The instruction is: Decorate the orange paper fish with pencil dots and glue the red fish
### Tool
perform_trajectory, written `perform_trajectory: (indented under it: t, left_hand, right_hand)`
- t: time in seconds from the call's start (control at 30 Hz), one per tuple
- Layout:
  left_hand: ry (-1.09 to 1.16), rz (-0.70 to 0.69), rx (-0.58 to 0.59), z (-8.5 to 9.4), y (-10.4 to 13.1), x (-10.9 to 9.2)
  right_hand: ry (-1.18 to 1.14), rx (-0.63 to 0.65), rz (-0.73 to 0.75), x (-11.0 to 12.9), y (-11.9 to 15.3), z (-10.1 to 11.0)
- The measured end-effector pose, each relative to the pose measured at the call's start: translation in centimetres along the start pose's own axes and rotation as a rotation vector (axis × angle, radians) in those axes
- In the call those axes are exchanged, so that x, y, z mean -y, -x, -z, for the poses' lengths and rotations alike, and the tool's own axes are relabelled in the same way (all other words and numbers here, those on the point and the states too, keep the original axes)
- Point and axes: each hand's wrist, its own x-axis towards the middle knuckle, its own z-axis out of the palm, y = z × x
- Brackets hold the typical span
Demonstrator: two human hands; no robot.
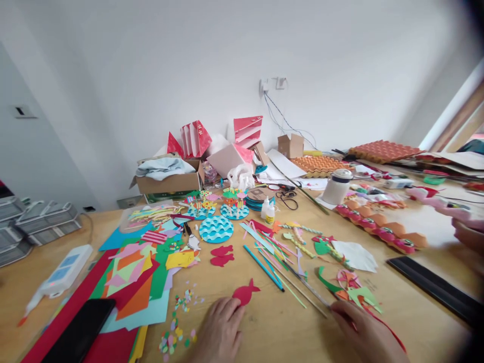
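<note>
My left hand (222, 330) is low in the middle, its fingers together at the left end of a red paper fish (245, 293) just above the table. To the right, my right hand (359, 330) is closed on the near end of a thin grey metal-looking stick (315, 296) that slants away to the left. A red strip shows beside that hand. Between the hands and further back lie a light wooden stick (298, 292), blue drinking straws (264, 269) and narrow paper strips. Two more red fish cutouts (222, 256) lie behind the left hand.
Coloured paper sheets (130, 292), a black phone (81, 330) and a white glue gun (62, 272) are at left. Paper confetti (176, 333) lies by my left hand. Blue wavy discs (216, 230) and glue bottles (269, 214) stand behind. Another person's hand (467, 234) is at right.
</note>
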Motion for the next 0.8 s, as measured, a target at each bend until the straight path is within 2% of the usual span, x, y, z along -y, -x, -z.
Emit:
perform_trajectory:
  t: [0.2, 0.43, 0.6, 0.8]
  left_hand:
    - [0.003, 0.002, -0.022, 0.2, -0.1, -0.1]
    - [0.054, 0.051, 0.012, 0.6, -0.5, -0.5]
    - [0.046, 0.028, 0.019, 0.5, -0.5, -0.3]
    - [0.001, -0.017, -0.020, -0.4, -0.3, 0.2]
  right_hand:
    - [0.014, 0.060, 0.079, 3.8, -1.5, 0.0]
    - [0.195, 0.123, 0.109, 8.4, -8.2, 0.8]
    - [0.225, 0.113, 0.092, 9.2, -12.6, -0.2]
    - [0.251, 0.070, 0.085, 9.2, -13.4, -2.1]
